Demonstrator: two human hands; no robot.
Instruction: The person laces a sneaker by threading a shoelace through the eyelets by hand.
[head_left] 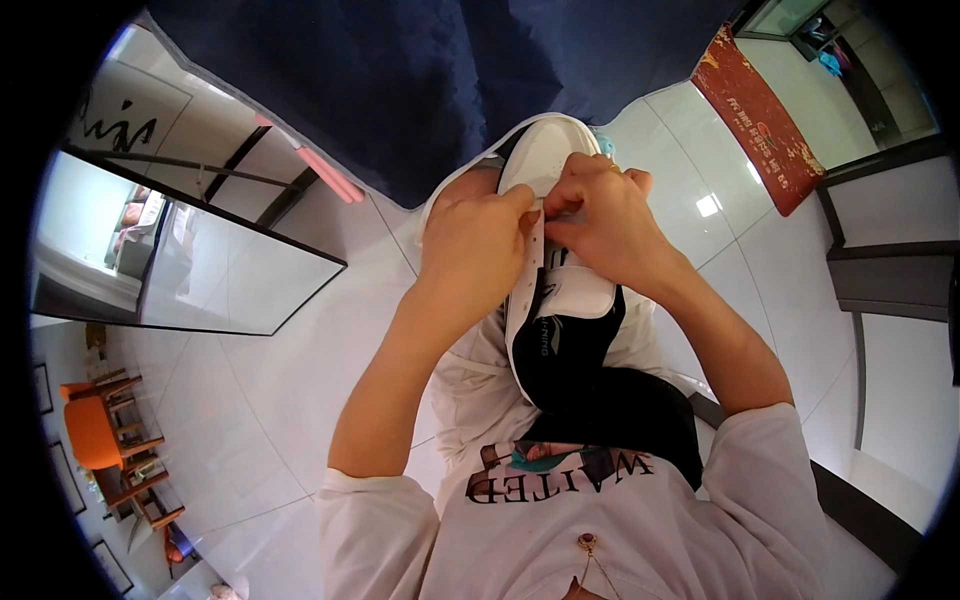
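Note:
A white and black sneaker (pixel 581 291) rests over my lap, its white toe pointing away from me and its black lined opening toward my body. Its tongue is folded back toward me. My left hand (pixel 465 245) is closed on the edge of the eyelet strip (pixel 527 290), thumb and fingertips pressed together there. Close beside it, my right hand (pixel 607 222) is bent over the shoe in a pinch at the same row of holes. Whatever lies between the right fingertips is hidden, and no lace can be made out clearly.
A dark blue cloth (pixel 400 90) hangs just beyond the shoe. On the left stands a black-framed mirror (pixel 250 275), with an orange chair (pixel 92 428) further back. A red doormat (pixel 757 125) lies on the white tiled floor (pixel 235 400) by the doorway at right.

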